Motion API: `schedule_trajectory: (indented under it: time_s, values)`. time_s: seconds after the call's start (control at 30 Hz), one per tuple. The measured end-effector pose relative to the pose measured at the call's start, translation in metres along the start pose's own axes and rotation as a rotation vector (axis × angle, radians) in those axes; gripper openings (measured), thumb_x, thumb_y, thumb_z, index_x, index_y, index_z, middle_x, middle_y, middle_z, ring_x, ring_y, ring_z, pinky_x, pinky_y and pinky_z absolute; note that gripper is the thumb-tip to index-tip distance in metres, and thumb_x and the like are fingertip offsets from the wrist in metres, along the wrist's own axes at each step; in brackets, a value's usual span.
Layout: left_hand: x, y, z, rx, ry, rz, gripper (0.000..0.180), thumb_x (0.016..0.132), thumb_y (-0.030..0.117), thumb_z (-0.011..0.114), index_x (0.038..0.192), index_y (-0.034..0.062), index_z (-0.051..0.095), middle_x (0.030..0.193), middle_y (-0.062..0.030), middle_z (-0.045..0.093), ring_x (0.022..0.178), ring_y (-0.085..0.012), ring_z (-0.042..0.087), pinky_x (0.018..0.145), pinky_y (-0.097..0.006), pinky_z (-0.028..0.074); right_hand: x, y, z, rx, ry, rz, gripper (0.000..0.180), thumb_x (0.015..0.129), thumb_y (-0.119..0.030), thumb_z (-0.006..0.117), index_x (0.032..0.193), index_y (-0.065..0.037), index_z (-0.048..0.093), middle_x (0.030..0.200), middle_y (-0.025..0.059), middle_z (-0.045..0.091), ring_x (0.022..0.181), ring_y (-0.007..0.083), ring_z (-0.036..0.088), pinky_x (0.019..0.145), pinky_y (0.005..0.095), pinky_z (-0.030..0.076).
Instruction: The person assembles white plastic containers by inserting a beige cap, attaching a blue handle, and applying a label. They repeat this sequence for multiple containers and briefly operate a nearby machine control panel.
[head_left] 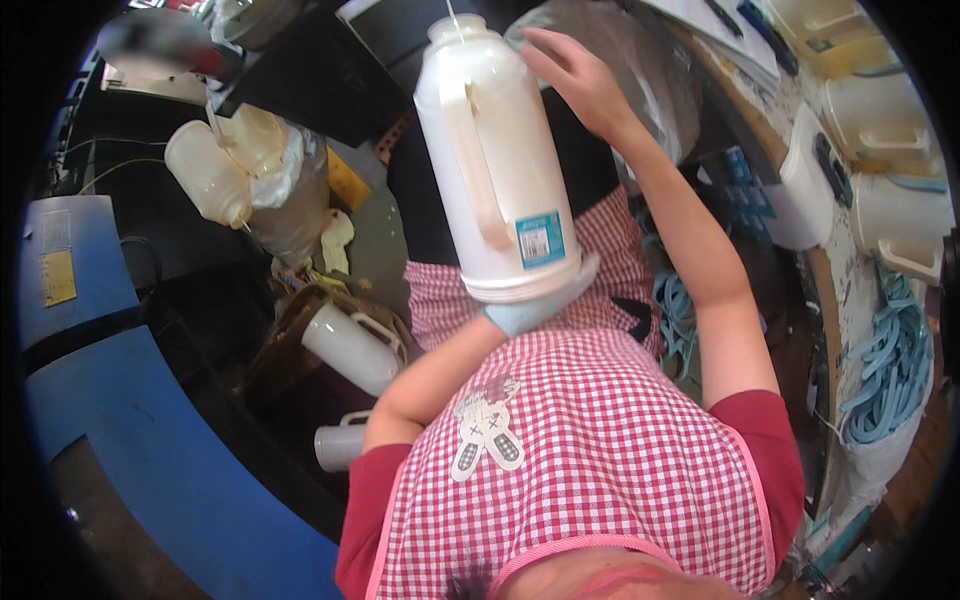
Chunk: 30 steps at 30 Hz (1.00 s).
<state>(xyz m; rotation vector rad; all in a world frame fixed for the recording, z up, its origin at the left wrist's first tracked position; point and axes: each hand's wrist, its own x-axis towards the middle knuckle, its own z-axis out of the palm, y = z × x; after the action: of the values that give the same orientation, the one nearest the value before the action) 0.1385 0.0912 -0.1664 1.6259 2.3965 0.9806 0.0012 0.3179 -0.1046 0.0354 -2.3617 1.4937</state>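
A white plastic thermos flask shell (508,150) with a long side handle and a blue label stands slightly tilted in front of my apron. My left hand (545,303), in a pale glove, supports it from below, its fingers partly hidden beneath the base. Beside the shell's neck is my right hand (577,75), fingers stretched toward the neck and apart from one another. Whether the right fingertips touch the shell, I cannot tell. A thin pale strand (452,12) rises from the shell's mouth.
Further white shells (352,347) lie low on the left. Yellowish plastic pieces (208,172) top a bag at the upper left. Blue machine panels (150,440) flank my left side. On the right, a bench holds cream jug-like shells (880,120) above a bag of blue strips (888,370).
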Motion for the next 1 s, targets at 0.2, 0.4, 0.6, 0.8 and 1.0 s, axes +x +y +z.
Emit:
schedule_trajectory:
  time_s: [0.2, 0.4, 0.6, 0.8, 1.0]
  values:
    - [-0.065, 0.024, -0.075, -1.103, -0.043, -0.501, 0.055, 0.101, 0.033, 0.066, 0.146, 0.0016, 0.058, 0.145, -0.0146, 0.059, 0.136, -0.0266, 0.054, 0.117, -0.04, 0.041, 0.116, 0.029, 0.055, 0.163, -0.461, 0.286, 0.049, 0.102, -0.042, 0.066, 0.129, -0.001, 0.069, 0.115, 0.0065, 0.072, 0.108, 0.0145, 0.065, 0.096, 0.0296, 0.052]
    - [-0.056, -0.046, -0.226, -0.941, 0.239, -0.71, 0.059, 0.111, 0.041, 0.038, 0.127, -0.0082, 0.067, 0.119, -0.0177, 0.075, 0.111, -0.027, 0.071, 0.101, -0.039, 0.055, 0.097, -0.034, 0.018, 0.247, -0.643, 0.157, 0.038, 0.092, -0.037, 0.061, 0.115, -0.007, 0.07, 0.103, 0.0081, 0.072, 0.095, 0.0188, 0.067, 0.085, 0.0327, 0.054]
    - [0.111, -0.126, -0.201, -1.324, 0.382, -0.659, 0.078, 0.109, 0.067, 0.038, 0.131, -0.0029, 0.066, 0.119, -0.0126, 0.073, 0.105, -0.0185, 0.072, 0.095, -0.032, 0.058, 0.084, -0.086, 0.013, 0.07, -0.568, -0.083, 0.042, 0.105, -0.039, 0.061, 0.095, -0.001, 0.075, 0.08, 0.0072, 0.071, 0.075, 0.0151, 0.063, 0.072, 0.0311, 0.051]
    - [0.135, -0.085, -0.197, -1.368, 0.223, -0.557, 0.072, 0.108, 0.064, 0.045, 0.13, -0.0005, 0.067, 0.123, -0.01, 0.072, 0.111, -0.0134, 0.069, 0.099, -0.029, 0.054, 0.119, -0.058, -0.014, 0.361, -0.42, 0.053, 0.053, 0.111, -0.046, 0.052, 0.086, -0.006, 0.077, 0.082, 0.0037, 0.073, 0.073, 0.0108, 0.063, 0.074, 0.0284, 0.051]
    - [0.108, -0.05, -0.257, -1.141, 0.319, -0.313, 0.069, 0.099, 0.039, 0.065, 0.148, -0.0072, 0.053, 0.147, -0.0178, 0.061, 0.132, -0.0252, 0.061, 0.116, -0.038, 0.044, 0.342, 0.096, -0.212, 1.112, 0.69, 0.158, 0.042, 0.107, -0.032, 0.062, 0.126, 0.004, 0.057, 0.117, 0.0177, 0.065, 0.104, 0.0293, 0.067, 0.091, 0.0461, 0.057]
